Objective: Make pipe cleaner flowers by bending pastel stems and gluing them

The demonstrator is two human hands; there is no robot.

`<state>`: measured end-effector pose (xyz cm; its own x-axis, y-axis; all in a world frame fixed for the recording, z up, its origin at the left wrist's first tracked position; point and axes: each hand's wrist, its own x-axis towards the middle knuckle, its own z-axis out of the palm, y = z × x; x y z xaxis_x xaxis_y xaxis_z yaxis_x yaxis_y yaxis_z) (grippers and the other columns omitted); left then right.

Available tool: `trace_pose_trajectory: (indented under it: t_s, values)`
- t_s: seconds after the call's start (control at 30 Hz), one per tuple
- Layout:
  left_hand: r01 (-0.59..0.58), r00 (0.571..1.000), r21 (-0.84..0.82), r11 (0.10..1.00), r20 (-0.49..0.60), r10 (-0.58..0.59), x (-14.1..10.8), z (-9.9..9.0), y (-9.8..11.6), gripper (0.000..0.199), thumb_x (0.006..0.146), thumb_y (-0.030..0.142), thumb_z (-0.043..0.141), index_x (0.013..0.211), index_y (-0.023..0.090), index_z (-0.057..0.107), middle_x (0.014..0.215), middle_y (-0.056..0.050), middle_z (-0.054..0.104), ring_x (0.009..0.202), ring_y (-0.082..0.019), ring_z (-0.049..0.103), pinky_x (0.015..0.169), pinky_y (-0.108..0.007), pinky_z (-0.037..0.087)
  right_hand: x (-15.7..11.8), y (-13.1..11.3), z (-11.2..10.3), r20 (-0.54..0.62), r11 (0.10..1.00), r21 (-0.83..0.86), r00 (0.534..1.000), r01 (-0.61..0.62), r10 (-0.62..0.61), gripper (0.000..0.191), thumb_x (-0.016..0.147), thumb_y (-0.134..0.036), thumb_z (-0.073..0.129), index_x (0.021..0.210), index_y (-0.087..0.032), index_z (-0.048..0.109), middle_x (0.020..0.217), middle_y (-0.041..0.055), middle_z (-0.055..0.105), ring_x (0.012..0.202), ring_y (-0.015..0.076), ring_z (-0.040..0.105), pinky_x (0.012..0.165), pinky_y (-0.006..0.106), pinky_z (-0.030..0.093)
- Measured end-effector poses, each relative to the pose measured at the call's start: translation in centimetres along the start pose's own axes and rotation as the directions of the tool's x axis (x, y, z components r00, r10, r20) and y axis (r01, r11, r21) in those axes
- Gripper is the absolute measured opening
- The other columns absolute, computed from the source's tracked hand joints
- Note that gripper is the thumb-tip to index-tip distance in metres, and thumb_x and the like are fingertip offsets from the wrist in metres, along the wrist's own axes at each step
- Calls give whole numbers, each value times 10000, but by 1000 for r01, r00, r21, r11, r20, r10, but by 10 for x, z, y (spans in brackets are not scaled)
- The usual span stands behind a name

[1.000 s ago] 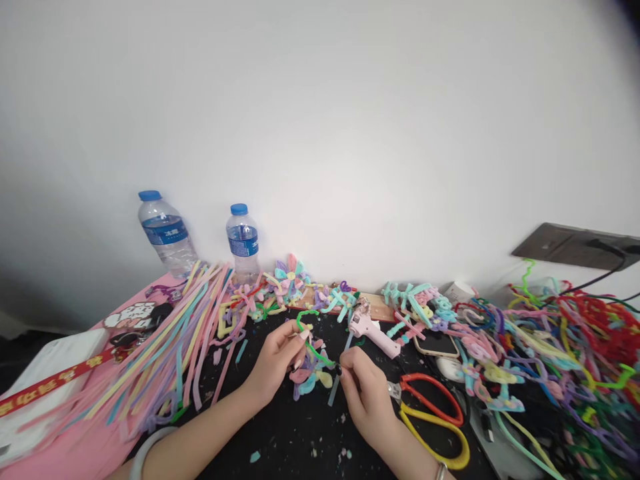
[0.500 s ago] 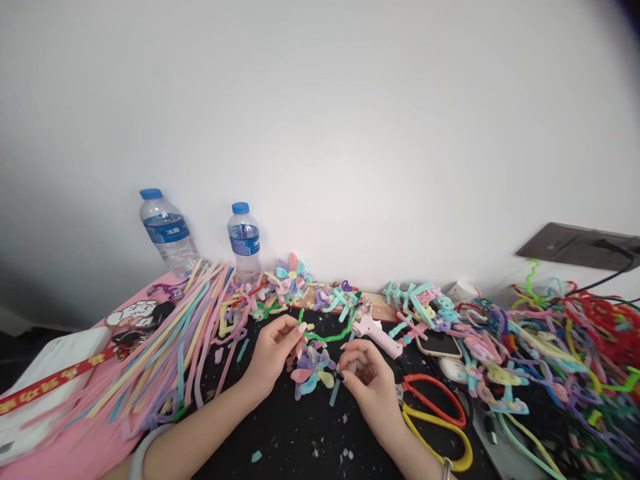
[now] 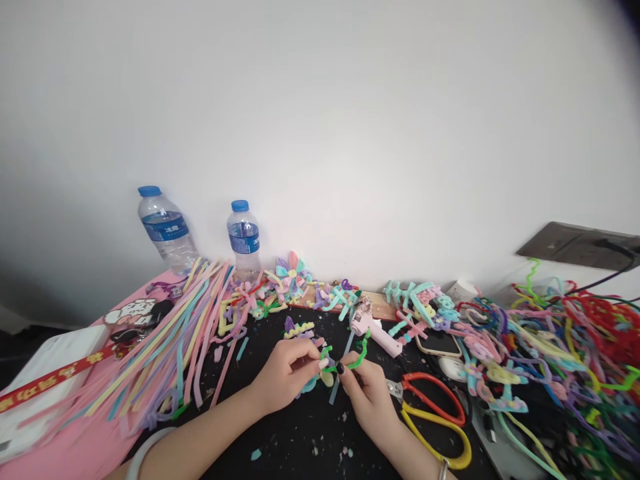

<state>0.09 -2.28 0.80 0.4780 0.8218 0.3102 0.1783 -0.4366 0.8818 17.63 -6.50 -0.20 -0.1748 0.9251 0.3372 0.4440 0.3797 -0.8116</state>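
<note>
Both hands meet over the black work mat (image 3: 280,437). Between them runs a bent green pipe cleaner (image 3: 364,347), its free end curling up above the right hand. My left hand (image 3: 293,373) pinches one part of it between thumb and forefinger. With thumb and fingertips closed, my right hand (image 3: 367,390) grips it a short way to the right. A pastel pipe-cleaner flower (image 3: 307,387) lies under the left fingers, mostly hidden. Just behind the left hand are a yellow and purple pipe-cleaner piece (image 3: 299,328) and other pastel bits. A translucent glue stick (image 3: 335,390) lies between the hands.
Scissors (image 3: 435,400) with red and yellow handles lie right of the right hand. A pink glue gun (image 3: 377,333) rests behind it. Pastel pipe cleaners (image 3: 200,333) fan out at left, tangled ones (image 3: 590,360) at right. Two water bottles (image 3: 245,237) stand by the wall.
My hands have come closer together, the left moving right over the flower. The green pipe cleaner's loop has shifted from behind the hands to between and above the right fingers.
</note>
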Motion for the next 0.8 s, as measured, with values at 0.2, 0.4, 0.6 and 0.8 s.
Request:
trace_pose_trajectory:
  t_s: [0.2, 0.4, 0.6, 0.8]
  values:
    - [-141, 989, 169, 975, 68, 132, -2, -1, 4, 245, 857, 216, 444, 621, 161, 472, 585, 20, 437, 566, -106, 408, 575, -223, 344, -2, -7, -3, 7, 981, -78, 984, 177, -177, 151, 867, -128, 431, 744, -187, 497, 678, 5, 488, 618, 140, 463, 568, 244, 362]
    - [-281, 953, 289, 915, 199, 230, -5, 2, 3, 200, 821, 153, 436, 622, 172, 418, 602, 11, 455, 632, -129, 416, 669, -252, 367, -2, -15, -6, -9, 949, -102, 954, 298, -301, 145, 844, -68, 459, 868, -192, 530, 916, 69, 531, 848, 186, 511, 738, 298, 414]
    - [-290, 949, 260, 921, 199, 243, -4, 2, 6, 146, 816, 149, 454, 673, 178, 446, 643, 11, 501, 664, -128, 442, 833, -307, 376, -2, -8, -2, -94, 989, -43, 985, 143, -147, 122, 851, -132, 481, 746, -191, 503, 679, 2, 517, 620, 141, 477, 573, 249, 377]
    - [-243, 966, 217, 945, 138, 217, -3, 2, 9, 55, 792, 178, 544, 745, 174, 516, 657, 17, 521, 689, -124, 467, 915, -322, 366, -1, -1, 2, -136, 986, 136, 984, -97, 115, 216, 850, -241, 500, 646, -192, 446, 572, -43, 412, 518, 112, 374, 483, 232, 298]
